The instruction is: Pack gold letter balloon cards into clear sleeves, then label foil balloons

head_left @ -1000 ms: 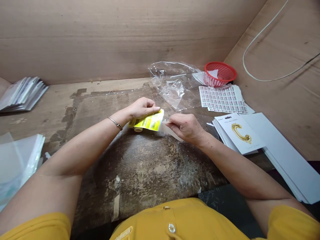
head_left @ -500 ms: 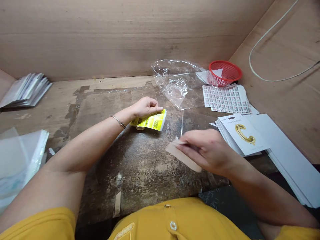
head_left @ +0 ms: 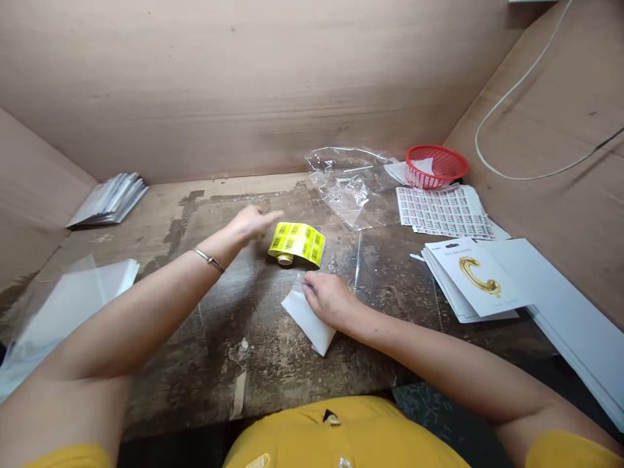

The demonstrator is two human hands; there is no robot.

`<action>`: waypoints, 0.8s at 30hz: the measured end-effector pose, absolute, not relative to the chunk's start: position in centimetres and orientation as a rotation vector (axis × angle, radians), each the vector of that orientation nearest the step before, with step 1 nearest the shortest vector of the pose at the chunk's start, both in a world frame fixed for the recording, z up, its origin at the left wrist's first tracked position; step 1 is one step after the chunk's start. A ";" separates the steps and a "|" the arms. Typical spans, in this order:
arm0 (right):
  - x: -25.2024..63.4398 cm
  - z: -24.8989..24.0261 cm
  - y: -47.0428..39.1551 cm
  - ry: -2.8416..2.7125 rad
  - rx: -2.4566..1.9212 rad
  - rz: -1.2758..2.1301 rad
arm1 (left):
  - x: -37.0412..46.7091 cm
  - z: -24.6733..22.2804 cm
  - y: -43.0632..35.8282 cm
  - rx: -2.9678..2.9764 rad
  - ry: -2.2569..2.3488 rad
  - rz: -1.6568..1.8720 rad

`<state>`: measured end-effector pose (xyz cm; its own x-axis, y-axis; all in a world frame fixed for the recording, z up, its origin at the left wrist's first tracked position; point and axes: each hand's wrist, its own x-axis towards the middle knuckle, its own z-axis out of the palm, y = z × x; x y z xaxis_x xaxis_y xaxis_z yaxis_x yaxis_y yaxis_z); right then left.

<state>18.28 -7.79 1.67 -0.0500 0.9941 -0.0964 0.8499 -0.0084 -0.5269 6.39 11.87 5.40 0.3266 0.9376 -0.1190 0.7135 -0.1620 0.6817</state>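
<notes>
My right hand (head_left: 331, 299) pinches the top corner of a small white flat packet (head_left: 309, 320), low over the worn tabletop. Just behind it lies a curved strip of yellow barcode stickers (head_left: 297, 242), partly rolled, its near left end at a small roll core (head_left: 285, 259). My left hand (head_left: 254, 222) is left of the strip and apart from it. Motion blurs this hand a little; the index finger stretches out to the right and I make out nothing held.
Clear plastic film (head_left: 341, 185) lies at the back, near a red basket (head_left: 439, 168) and printed label sheets (head_left: 446, 211). Foil balloon cards (head_left: 480, 279) and long white cards (head_left: 580, 325) are on the right. Stacked packets (head_left: 110, 198) and clear sleeves (head_left: 82, 296) sit at left.
My left hand has let go of the yellow sticker strip and moved up and left. My right hand has brought the white packet leftward, in front of the strip.
</notes>
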 end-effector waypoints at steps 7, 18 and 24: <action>20.1 5.4 -9.2 -2.068 -1.774 0.033 | 6.6 2.9 6.6 2.131 1.348 0.221; 27.5 9.2 -7.5 -1.799 -1.408 0.839 | 9.3 7.5 0.5 1.754 0.631 0.225; 34.1 11.3 -5.6 -1.501 -1.314 0.830 | 10.5 7.4 -0.2 1.656 0.695 0.421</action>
